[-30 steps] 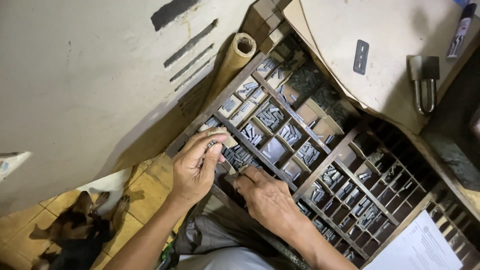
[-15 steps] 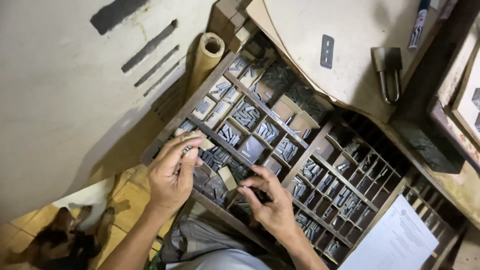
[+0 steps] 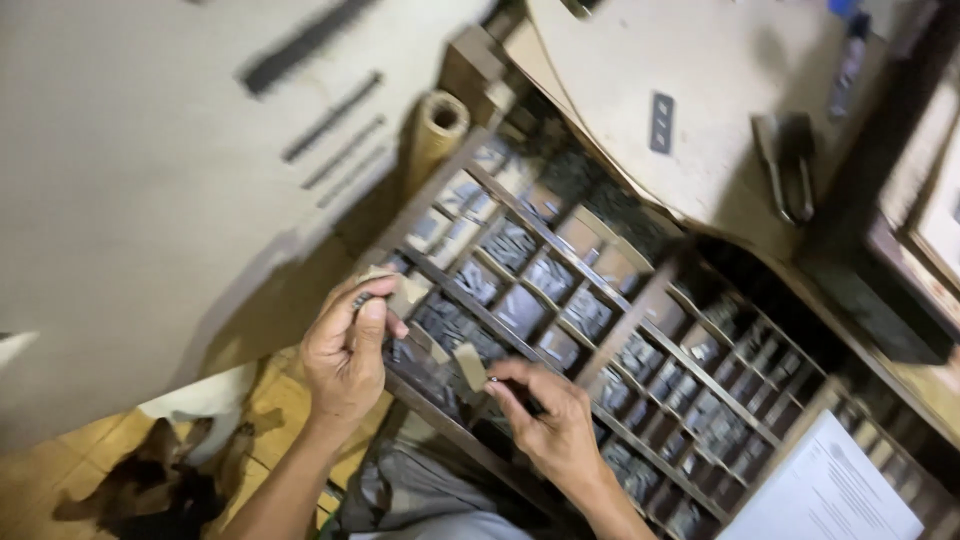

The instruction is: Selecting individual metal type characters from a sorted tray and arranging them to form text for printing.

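- Type case (image 3: 640,330), head view: a wooden tray of many small compartments, most holding grey metal sorts; too many and too blurred for me to count. It lies tilted across the frame, its near-left corner just under my two hands.
- Left hand (image 3: 345,350): fingers curled shut around a small holder with a short row of metal pieces (image 3: 375,290), thumb pressed on top. It sits at the case's left edge.
- Right hand (image 3: 550,420): thumb and forefinger pinched on one small sort (image 3: 492,381), just above the compartments at the near edge. The other fingers are loosely folded.
- Risk, my judgement: the pinch is only at the fingertips, so the sort could slip into a wrong compartment. The frame is motion-blurred, so I can't vouch for its orientation.
- Second risk: tilt the left hand and the row could spill.
- Counts: two hands, one case, one sort in the pinch, one paper roll (image 3: 437,125) at the far-left corner, one white sheet (image 3: 830,495) at the near-right corner.
- A dark-and-white animal (image 3: 150,480) lies on the floor to the left; a bump there might jog my elbow.
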